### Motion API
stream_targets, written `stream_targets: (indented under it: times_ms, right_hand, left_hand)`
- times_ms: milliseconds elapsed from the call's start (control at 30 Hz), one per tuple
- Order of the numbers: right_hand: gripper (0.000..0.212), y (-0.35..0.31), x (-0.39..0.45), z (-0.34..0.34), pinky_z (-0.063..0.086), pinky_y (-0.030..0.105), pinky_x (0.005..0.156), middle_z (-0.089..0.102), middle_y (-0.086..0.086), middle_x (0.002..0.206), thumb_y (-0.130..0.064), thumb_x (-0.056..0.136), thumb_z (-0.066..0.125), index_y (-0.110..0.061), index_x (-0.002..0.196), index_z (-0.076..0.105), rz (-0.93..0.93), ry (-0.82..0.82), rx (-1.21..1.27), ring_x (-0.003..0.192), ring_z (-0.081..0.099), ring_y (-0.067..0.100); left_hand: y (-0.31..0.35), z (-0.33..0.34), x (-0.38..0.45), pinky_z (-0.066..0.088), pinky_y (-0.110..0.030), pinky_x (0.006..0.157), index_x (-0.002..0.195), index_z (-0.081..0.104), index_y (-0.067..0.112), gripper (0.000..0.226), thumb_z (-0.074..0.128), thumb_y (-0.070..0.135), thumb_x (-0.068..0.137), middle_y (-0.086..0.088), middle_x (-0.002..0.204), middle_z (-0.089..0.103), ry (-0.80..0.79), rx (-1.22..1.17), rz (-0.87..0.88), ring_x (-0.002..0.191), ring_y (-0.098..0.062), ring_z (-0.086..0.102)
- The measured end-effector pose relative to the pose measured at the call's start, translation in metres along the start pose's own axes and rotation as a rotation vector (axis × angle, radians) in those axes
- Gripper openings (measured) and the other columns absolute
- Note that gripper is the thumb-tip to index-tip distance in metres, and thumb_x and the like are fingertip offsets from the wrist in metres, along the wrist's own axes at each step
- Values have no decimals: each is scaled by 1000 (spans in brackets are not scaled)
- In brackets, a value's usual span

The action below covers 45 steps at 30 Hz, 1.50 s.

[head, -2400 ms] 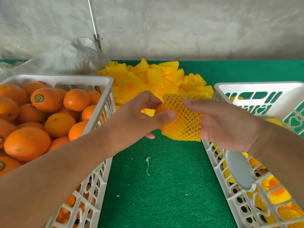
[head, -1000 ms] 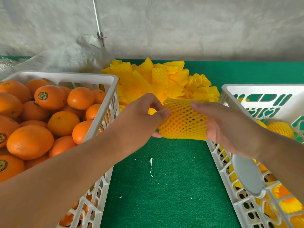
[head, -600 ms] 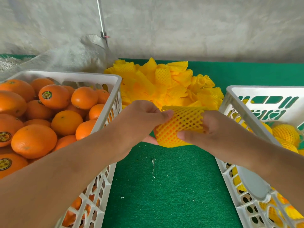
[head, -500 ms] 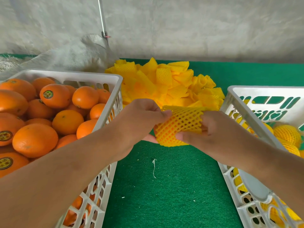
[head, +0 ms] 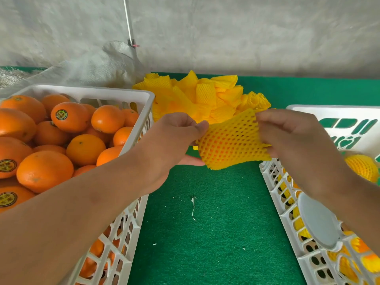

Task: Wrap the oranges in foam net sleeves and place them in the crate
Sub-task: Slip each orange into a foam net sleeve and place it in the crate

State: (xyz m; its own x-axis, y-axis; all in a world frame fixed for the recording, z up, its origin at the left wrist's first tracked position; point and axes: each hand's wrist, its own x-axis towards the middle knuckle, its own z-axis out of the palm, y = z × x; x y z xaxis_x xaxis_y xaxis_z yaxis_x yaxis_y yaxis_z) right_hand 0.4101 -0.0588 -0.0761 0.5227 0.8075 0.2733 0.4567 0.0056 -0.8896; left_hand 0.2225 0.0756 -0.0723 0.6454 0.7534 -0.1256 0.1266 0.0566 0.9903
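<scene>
A yellow foam net sleeve (head: 232,140) is held above the green mat (head: 205,233) between two hands, orange skin showing through its mesh, so an orange (head: 221,150) is judged to be already inside. The sleeve's left end is pinched between thumb and curled fingers of the left hand (head: 174,138); its right end is gripped by the curled fingers of the right hand (head: 287,136), and the net is stretched between them. The wrapping of this fruit is judged nearly complete, with only the seating of the ends and the drop into the crate left.

At the mat's left edge a white crate of bare oranges (head: 86,93) is seen heaped close to its rim, a sign that most of the work remains. At the right edge the receiving crate (head: 277,192) is shown with several netted fruits, one wrapped orange (head: 362,167) lying near its far wall and more yellow netting glimpsed through the slotted side; how full it is cannot be told, as much of it is cut off by the frame. A loose pile of spare sleeves (head: 205,95) is heaped at the mat's far edge, between the two crates, just behind the hands. A pale woven sack (head: 92,68) is slumped behind the left crate.
</scene>
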Motion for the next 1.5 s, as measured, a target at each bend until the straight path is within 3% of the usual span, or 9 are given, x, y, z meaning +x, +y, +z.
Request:
stream_targets:
  times_ms: [133,300,433,533,733,1000,1267,1367,1500]
  right_hand:
    - [33,3,0,-1,59,46,97,80,-14,107,-9,99,63,-34,113,80,-6,-208,-70,99,77,14]
    - [28,4,2,-4,55,15,85,81,-13,102,-13,99,66,-33,108,84,-16,-203,-17,95,76,4]
    - [23,11,8,-4,61,35,98,82,-5,106,-15,100,68,-24,117,81,117,-95,64,102,77,17]
    - [22,10,9,-3,61,38,99,81,1,108,-10,100,68,-19,116,80,175,-90,167,104,78,23]
    - [32,8,5,-6,53,42,109,78,16,112,-3,99,64,-25,114,83,124,-347,64,104,75,31]
    - [41,5,2,-1,56,40,101,77,-12,119,-3,91,75,-29,123,74,88,-421,-9,111,74,7]
    - [40,2,-2,1,60,46,96,78,-14,110,-16,82,78,-37,115,72,15,-396,-159,102,74,5]
    - [36,1,0,-1,59,46,97,78,-15,110,-17,84,77,-36,114,75,-11,-353,-152,104,73,5]
    - [30,3,4,-3,57,46,101,78,-14,115,-16,93,78,-32,118,77,4,-353,-81,109,74,6]
  left_hand:
    - [-1,-4,2,65,-50,86,98,59,5,21,65,24,104,-21,126,70,2,-75,-10,122,-32,68]
    - [2,-2,1,66,-48,82,98,58,6,18,65,22,103,-24,124,68,40,-53,14,120,-31,68]
    - [5,0,-2,67,-44,74,92,55,6,20,64,20,104,-31,123,64,89,-26,60,117,-35,69]
    - [5,0,-2,67,-39,66,90,56,5,22,66,19,102,-36,114,64,130,6,91,109,-35,72]
    - [2,-5,0,65,-36,57,89,63,3,21,79,16,91,-15,73,73,170,93,169,77,-17,78]
    - [3,-2,-1,67,-42,66,105,62,14,11,71,12,99,-24,100,68,152,92,165,94,-26,73]
    - [5,1,-3,67,-43,68,104,65,17,5,68,15,102,-5,95,66,118,106,193,88,-11,66]
    - [5,2,-3,68,-46,74,106,67,17,10,71,24,101,-7,98,68,114,122,197,91,-16,70]
    - [-3,1,-5,61,-39,86,123,57,53,66,78,81,68,12,119,61,42,479,259,105,-8,67]
